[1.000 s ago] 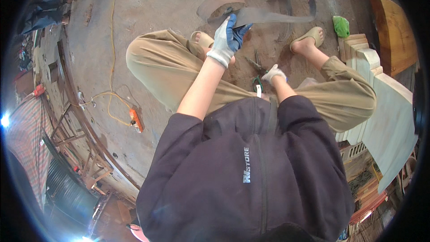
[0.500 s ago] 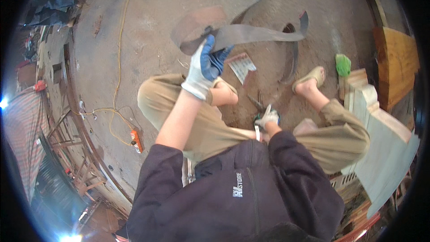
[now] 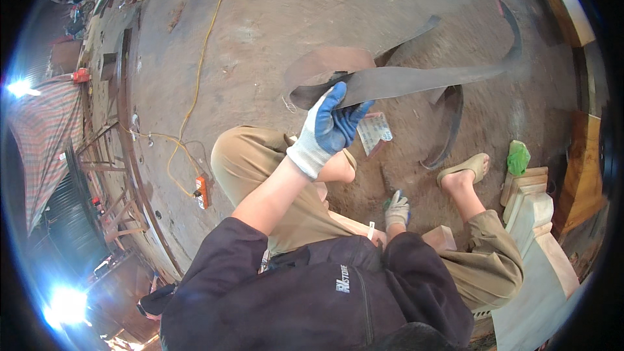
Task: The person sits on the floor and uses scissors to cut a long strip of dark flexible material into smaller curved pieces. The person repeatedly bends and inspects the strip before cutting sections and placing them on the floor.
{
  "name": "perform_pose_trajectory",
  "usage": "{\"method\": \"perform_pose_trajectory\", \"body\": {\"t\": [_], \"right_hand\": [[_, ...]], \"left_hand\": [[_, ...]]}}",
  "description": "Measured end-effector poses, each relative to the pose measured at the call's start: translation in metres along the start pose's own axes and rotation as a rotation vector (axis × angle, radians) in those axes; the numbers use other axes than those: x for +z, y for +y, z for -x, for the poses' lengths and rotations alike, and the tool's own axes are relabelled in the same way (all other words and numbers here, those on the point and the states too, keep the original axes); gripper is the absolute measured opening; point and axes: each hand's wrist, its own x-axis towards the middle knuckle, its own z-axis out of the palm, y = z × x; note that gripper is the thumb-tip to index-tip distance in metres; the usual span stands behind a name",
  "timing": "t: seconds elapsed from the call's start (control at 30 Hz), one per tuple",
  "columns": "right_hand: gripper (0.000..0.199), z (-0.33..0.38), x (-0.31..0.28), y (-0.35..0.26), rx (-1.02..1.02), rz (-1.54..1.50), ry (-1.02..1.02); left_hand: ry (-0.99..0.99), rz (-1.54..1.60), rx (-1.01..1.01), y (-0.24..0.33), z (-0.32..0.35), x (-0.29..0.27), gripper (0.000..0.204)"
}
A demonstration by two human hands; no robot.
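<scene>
My gloved left hand [image 3: 331, 130] is closed round a long, wide strip that looks like sanding cloth [image 3: 416, 82], grey on one face and brown on the other. The strip loops beside my fingers and stretches right, its far end curling upward. Low between my knees, my gloved right hand [image 3: 397, 211] is closed on dark scissors [image 3: 388, 179] with a bit of green at the grip. The scissors are mostly hidden and hard to make out against the floor. A curved dark strip piece [image 3: 448, 133] hangs or lies beyond my right hand.
A printed paper sheet [image 3: 374, 131] lies on the floor near my left foot. An orange power strip [image 3: 202, 192] with a yellow cord [image 3: 198, 78] is at left. Right of my sandalled foot are a green bundle [image 3: 518, 158], pale moulded boards [image 3: 533, 211] and a wooden block [image 3: 580, 169].
The view has shifted, so the floor and my hands appear lower and further right. My left hand still grips the strip, whose end spreads further right. The scissor blades show less clearly.
</scene>
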Motion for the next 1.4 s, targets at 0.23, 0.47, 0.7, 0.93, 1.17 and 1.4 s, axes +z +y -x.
{"method": "perform_pose_trajectory", "body": {"t": [0.23,0.47,0.7,0.93,1.17,1.4], "right_hand": [[0.06,0.006,-0.058,0.027,-0.01,-0.251,0.169],[0.042,0.013,-0.13,0.007,-0.022,-0.537,0.07],[0.054,0.018,-0.139,0.008,0.051,-0.75,0.026],[0.061,0.052,-0.154,0.01,0.143,-0.79,-0.102],[0.058,0.05,-0.155,0.019,0.128,-0.757,0.007],[0.058,0.04,-0.15,0.024,0.117,-0.845,0.001]], "left_hand": [[-0.155,-0.036,-0.014,-0.007,0.01,-0.002,0.017],[-0.137,0.107,-0.025,-0.002,0.013,-0.011,0.02],[-0.164,0.152,0.102,0.016,0.011,-0.03,0.019],[-0.069,-0.012,0.394,0.042,0.008,-0.041,0.023],[-0.071,-1.62,0.907,0.009,0.043,0.004,0.039],[-0.03,-0.499,0.239,0.002,0.016,-0.026,0.058]]}}
